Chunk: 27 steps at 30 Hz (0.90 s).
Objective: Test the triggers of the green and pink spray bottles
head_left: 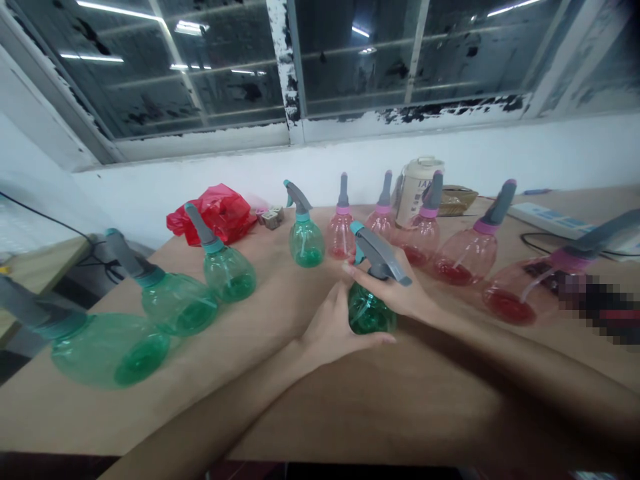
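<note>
Gripping the green bottle (370,312), left fingers (373,341) hug its body – right fingers (369,281) (higher), its neck.

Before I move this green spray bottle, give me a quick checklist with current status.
1. Left hand on the held green bottle: ok, cupped around its lower body.
2. Right hand placement: ok, around the neck, just below the spray head.
3. Spray head fully seated: cannot tell, the right hand hides much of the joint.
4. Gap to the rear green bottle: ok, the two stand apart.
5. Right hand free of the pink bottles: cannot tell, they overlap in this view.
6. Tabletop free of loose items: not ok, a red plastic bag lies at the back.
</note>
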Each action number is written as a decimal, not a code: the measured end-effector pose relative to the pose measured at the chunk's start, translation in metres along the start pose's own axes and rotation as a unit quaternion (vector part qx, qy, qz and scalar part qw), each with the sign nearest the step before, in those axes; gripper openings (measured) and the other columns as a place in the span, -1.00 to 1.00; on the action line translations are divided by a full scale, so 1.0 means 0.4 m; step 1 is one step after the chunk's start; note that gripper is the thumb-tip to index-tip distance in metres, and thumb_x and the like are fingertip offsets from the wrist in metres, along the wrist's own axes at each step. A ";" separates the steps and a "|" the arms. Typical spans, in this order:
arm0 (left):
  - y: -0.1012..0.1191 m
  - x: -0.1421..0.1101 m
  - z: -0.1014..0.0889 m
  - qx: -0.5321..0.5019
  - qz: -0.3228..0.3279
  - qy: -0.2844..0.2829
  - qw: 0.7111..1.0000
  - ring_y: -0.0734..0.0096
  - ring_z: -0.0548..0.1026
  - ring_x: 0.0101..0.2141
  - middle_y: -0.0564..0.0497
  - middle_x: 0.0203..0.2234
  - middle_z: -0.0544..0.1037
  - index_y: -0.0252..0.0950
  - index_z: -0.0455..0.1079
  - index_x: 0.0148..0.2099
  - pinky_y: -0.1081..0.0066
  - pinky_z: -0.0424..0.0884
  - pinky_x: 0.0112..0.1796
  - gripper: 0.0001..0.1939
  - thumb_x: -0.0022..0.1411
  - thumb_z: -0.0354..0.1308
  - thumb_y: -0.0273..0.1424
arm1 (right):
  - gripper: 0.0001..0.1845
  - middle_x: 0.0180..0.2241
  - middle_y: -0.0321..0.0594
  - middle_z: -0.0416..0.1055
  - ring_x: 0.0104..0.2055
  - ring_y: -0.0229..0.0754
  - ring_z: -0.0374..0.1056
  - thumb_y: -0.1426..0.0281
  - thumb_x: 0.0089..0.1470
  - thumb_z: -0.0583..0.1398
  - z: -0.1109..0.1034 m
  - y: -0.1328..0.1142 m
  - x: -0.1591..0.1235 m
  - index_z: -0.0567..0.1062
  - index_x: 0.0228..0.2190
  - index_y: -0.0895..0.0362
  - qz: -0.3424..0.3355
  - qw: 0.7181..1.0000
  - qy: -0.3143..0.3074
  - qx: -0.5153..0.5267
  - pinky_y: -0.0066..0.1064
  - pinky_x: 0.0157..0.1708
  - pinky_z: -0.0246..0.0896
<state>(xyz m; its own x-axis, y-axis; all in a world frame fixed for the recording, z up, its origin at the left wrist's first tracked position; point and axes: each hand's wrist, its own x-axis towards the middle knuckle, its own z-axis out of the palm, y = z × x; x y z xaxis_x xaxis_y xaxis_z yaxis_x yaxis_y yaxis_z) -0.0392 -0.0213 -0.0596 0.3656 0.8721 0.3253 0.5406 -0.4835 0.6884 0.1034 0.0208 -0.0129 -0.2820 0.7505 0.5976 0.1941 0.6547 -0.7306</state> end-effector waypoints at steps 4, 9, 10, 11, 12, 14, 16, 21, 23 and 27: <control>0.002 0.000 -0.001 0.004 -0.014 -0.001 1.000 -0.13 0.16 0.19 -0.28 0.11 0.26 -0.28 -0.08 0.28 -0.11 0.15 0.13 0.05 -0.13 0.35 -0.03 | -0.89 -0.50 -0.34 0.43 -0.54 -0.25 0.34 0.35 0.00 0.22 0.003 0.002 -0.002 0.37 -0.45 0.08 -0.001 1.000 0.005 0.011 -0.34 -0.46 0.32; -0.001 0.000 0.002 -0.011 -0.015 0.001 1.000 -0.12 0.21 0.16 -0.29 0.12 0.26 -0.30 -0.05 0.25 -0.12 0.20 0.10 0.01 -0.13 0.36 -0.07 | -0.84 -0.28 -0.23 0.46 -0.29 -0.12 0.40 0.30 0.02 0.22 0.007 0.013 -0.012 0.41 -0.31 0.06 -0.024 0.999 0.021 0.002 -0.20 -0.25 0.33; -0.001 0.000 0.002 -0.012 -0.019 0.001 1.000 -0.13 0.22 0.15 -0.29 0.11 0.26 -0.30 -0.05 0.25 -0.13 0.20 0.09 0.01 -0.13 0.36 -0.07 | -0.81 -0.29 -0.23 0.45 -0.30 -0.11 0.40 0.28 0.02 0.23 0.008 0.016 -0.015 0.41 -0.28 0.05 -0.021 0.999 0.026 0.001 -0.19 -0.26 0.32; -0.002 0.000 0.002 -0.012 -0.021 0.000 1.000 -0.13 0.23 0.15 -0.29 0.11 0.27 -0.30 -0.05 0.25 -0.14 0.21 0.08 0.01 -0.13 0.36 -0.07 | -0.79 -0.32 -0.25 0.44 -0.31 -0.11 0.39 0.26 0.02 0.23 0.009 0.018 -0.018 0.40 -0.27 0.05 -0.019 0.999 0.034 0.000 -0.20 -0.28 0.32; -0.002 0.000 0.003 -0.011 -0.022 0.000 1.000 -0.14 0.23 0.14 -0.29 0.10 0.28 -0.30 -0.05 0.25 -0.14 0.21 0.08 0.01 -0.13 0.36 -0.07 | -0.77 -0.35 -0.26 0.43 -0.33 -0.12 0.38 0.25 0.02 0.24 0.010 0.020 -0.021 0.39 -0.27 0.05 -0.016 0.999 0.041 -0.002 -0.21 -0.30 0.31; -0.002 0.000 0.003 -0.009 -0.025 -0.001 1.000 -0.14 0.23 0.14 -0.29 0.08 0.30 -0.32 -0.03 0.24 -0.12 0.22 0.07 0.00 -0.13 0.36 -0.07 | -0.74 -0.38 -0.29 0.42 -0.36 -0.14 0.37 0.25 0.00 0.25 0.011 0.023 -0.024 0.37 -0.26 0.06 -0.012 0.999 0.049 -0.003 -0.24 -0.33 0.29; -0.002 0.000 0.003 -0.006 -0.029 -0.001 1.000 -0.13 0.24 0.13 -0.30 0.06 0.31 -0.35 0.00 0.22 -0.11 0.23 0.08 -0.01 -0.14 0.36 -0.07 | -0.72 -0.36 -0.29 0.43 -0.36 -0.16 0.37 0.26 0.00 0.26 0.011 0.023 -0.026 0.36 -0.24 0.06 -0.008 0.999 0.047 0.002 -0.25 -0.32 0.28; -0.001 0.001 0.002 -0.004 -0.029 -0.002 1.000 -0.13 0.27 0.11 -0.28 0.05 0.32 -0.33 0.02 0.21 -0.11 0.25 0.05 -0.04 -0.14 0.36 -0.07 | -0.71 -0.35 -0.28 0.44 -0.35 -0.15 0.38 0.26 0.00 0.25 0.010 0.023 -0.025 0.38 -0.21 0.06 -0.009 0.999 0.044 0.004 -0.23 -0.31 0.29; -0.001 0.000 0.002 -0.002 -0.027 -0.001 1.000 -0.13 0.27 0.11 -0.27 0.05 0.32 -0.33 0.02 0.21 -0.10 0.26 0.05 -0.03 -0.14 0.36 -0.06 | -0.71 -0.38 -0.29 0.44 -0.37 -0.15 0.37 0.26 0.00 0.26 0.010 0.024 -0.026 0.38 -0.22 0.05 -0.010 0.999 0.045 0.003 -0.23 -0.32 0.29; -0.001 -0.001 0.003 -0.006 -0.040 -0.005 0.999 -0.15 0.26 0.11 -0.29 0.05 0.32 -0.34 0.01 0.22 -0.11 0.26 0.04 -0.02 -0.14 0.36 -0.06 | -0.70 -0.33 -0.27 0.46 -0.34 -0.13 0.40 0.27 -0.01 0.26 0.009 0.025 -0.027 0.40 -0.20 0.06 -0.011 0.999 0.045 0.003 -0.23 -0.29 0.31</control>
<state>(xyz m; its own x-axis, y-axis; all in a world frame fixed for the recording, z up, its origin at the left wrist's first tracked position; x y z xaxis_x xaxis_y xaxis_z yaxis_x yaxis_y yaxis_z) -0.0386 -0.0214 -0.0608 0.3285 0.9074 0.2621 0.5592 -0.4105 0.7203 0.1051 0.0189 -0.0277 -0.2013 0.7406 0.6411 0.1832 0.6714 -0.7181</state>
